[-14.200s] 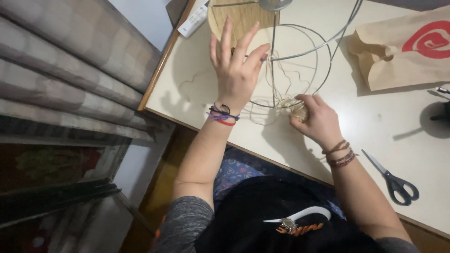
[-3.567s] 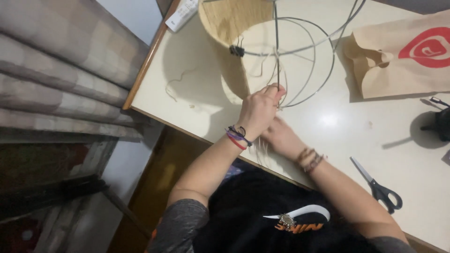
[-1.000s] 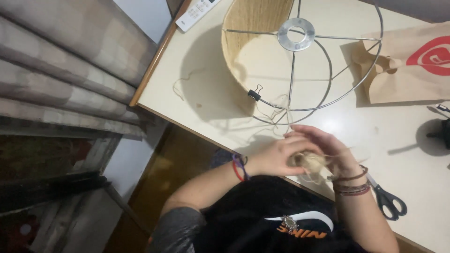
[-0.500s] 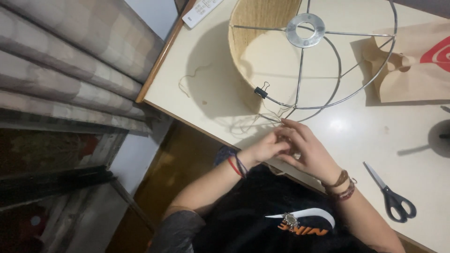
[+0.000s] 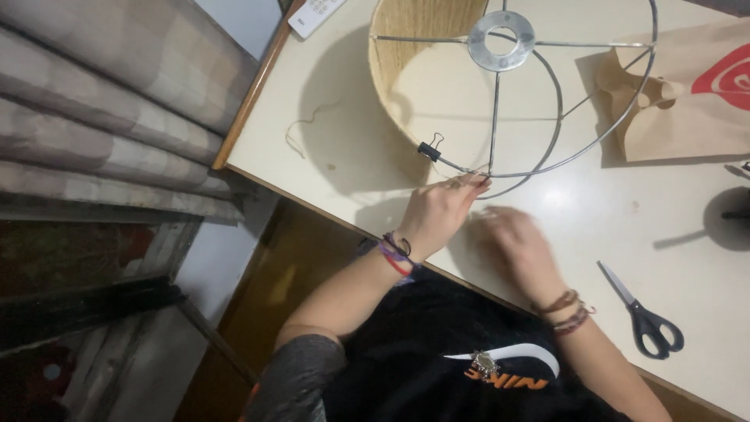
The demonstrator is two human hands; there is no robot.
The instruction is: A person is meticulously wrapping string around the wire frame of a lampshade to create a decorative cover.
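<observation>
A round wire lampshade frame lies on the white table, its left side wrapped in tan twine. A black binder clip is clamped to the lower rim where the wrapping ends. My left hand reaches up from the table edge, and its fingertips pinch the frame's lower rim just right of the clip. My right hand hovers low over the table beside it. It is blurred, so what it holds is unclear.
Black-handled scissors lie at the right near the table edge. A brown paper bag sits at the back right, with a dark object below it. A loose twine scrap and a white remote lie at the left. Curtains hang beyond the left edge.
Both hands were together at the table edge half a second ago. My left hand has since reached up to the frame's rim, and my right hand has moved right, apart from it.
</observation>
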